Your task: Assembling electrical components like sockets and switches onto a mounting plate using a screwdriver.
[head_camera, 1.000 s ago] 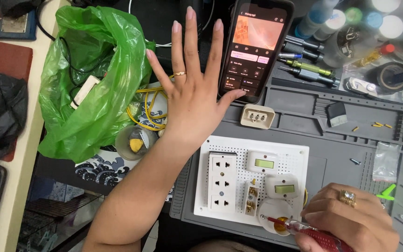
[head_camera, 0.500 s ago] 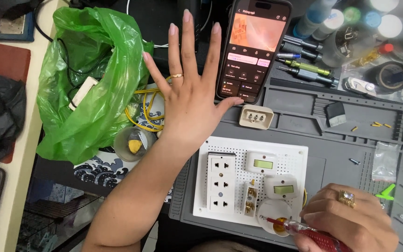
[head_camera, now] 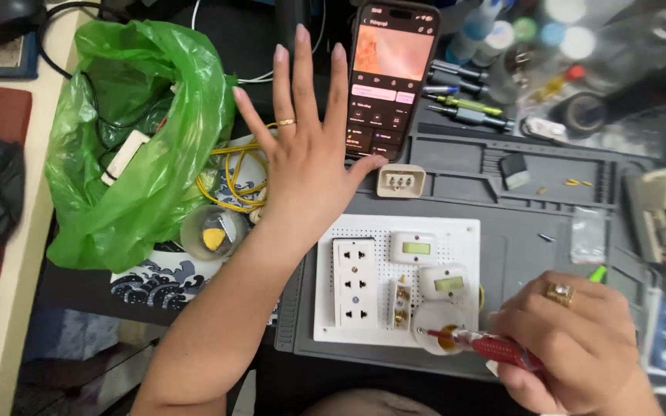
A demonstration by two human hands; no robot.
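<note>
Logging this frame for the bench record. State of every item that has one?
Left hand: open, fingers spread, raised, holding nothing.
Right hand: closed on the screwdriver.
Screwdriver: red handle, tip at the round fitting on the board.
Phone: screen lit, propped up.
Green bag: open, cables inside.
Socket board: flat on the grey mat.
Small cup: tipped, yellow piece inside.

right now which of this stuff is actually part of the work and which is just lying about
In use:
- right hand gripping the red screwdriver
- white switchboard, tip at its round fitting
- left hand spread open, holding nothing

Lying about:
- green plastic bag
- phone
- yellow wires
- loose beige socket
- spare tools
</note>
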